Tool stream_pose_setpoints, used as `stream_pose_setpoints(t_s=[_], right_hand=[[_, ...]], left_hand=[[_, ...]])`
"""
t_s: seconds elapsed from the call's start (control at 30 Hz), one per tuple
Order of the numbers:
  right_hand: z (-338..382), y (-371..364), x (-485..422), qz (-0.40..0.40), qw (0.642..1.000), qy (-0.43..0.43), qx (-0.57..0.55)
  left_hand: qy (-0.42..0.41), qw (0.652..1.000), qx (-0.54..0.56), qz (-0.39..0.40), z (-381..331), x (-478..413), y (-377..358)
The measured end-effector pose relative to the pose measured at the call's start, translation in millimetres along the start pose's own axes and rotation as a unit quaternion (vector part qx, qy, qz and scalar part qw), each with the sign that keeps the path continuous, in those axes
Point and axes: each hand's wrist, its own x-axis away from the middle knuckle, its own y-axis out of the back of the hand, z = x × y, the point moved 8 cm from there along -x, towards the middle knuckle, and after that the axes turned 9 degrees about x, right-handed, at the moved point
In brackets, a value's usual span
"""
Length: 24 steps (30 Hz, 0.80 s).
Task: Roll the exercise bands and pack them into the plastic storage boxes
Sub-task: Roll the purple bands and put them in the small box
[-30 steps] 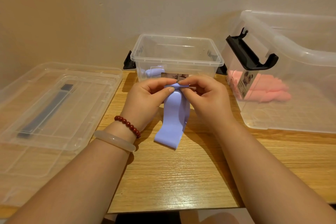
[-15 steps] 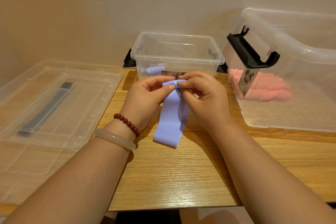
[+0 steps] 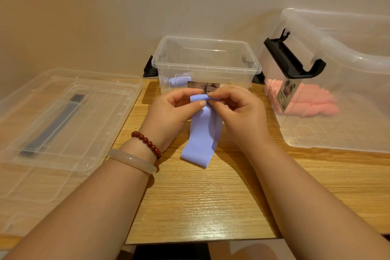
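the risk i see: the roll at the top of the purple band [image 3: 202, 137] is only a turn or so deep, so if either pinch eases, the springy rubber could unwind to a flat strip. a second worry is skew. the loose tail hangs at a slight slant toward my left, and rolling on like that would likely give a cone that sits badly in the small box [image 3: 205, 69].

my left hand [image 3: 168, 110] pinches the left end of the rolled edge, thumb on the near side. my right hand [image 3: 238, 112] pinches the right end, fingers curled over it. both grasp the band and nothing else.

the rolled edge sits between the two hands, raised off the table [image 3: 211, 207], just in front of the small box. the tail drops below the hands and its end seems to rest on the wood, though i can't quite tell. one purple roll [image 3: 179, 80] lies in the small box, and pink bands [image 3: 306, 103] lie in the big box [image 3: 337, 133] on my right.
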Motion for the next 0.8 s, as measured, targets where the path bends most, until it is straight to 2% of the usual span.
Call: stream_pose_setpoints(t_s=[0.2, 0.4, 0.63, 0.8], right_hand=[[0.6, -2.2, 0.0, 0.007, 1.000, 0.013, 0.014], [-1.4, -8.3, 2.3, 0.052, 0.997, -0.048, -0.010], [-0.5, -1.4, 1.3, 0.015, 0.996, -0.070, -0.060], [3.6, 3.0, -1.3, 0.015, 0.998, -0.053, -0.042]], left_hand=[[-0.033, 0.999, -0.021, -0.024, -4.6, -1.3, 3.6], [-0.060, 0.997, -0.049, -0.020, -9.9, 0.7, 3.0], [-0.045, 0.999, -0.009, 0.001, -6.5, -0.7, -0.1], [-0.048, 0.998, -0.047, 0.001, -6.8, 0.1, -3.1]])
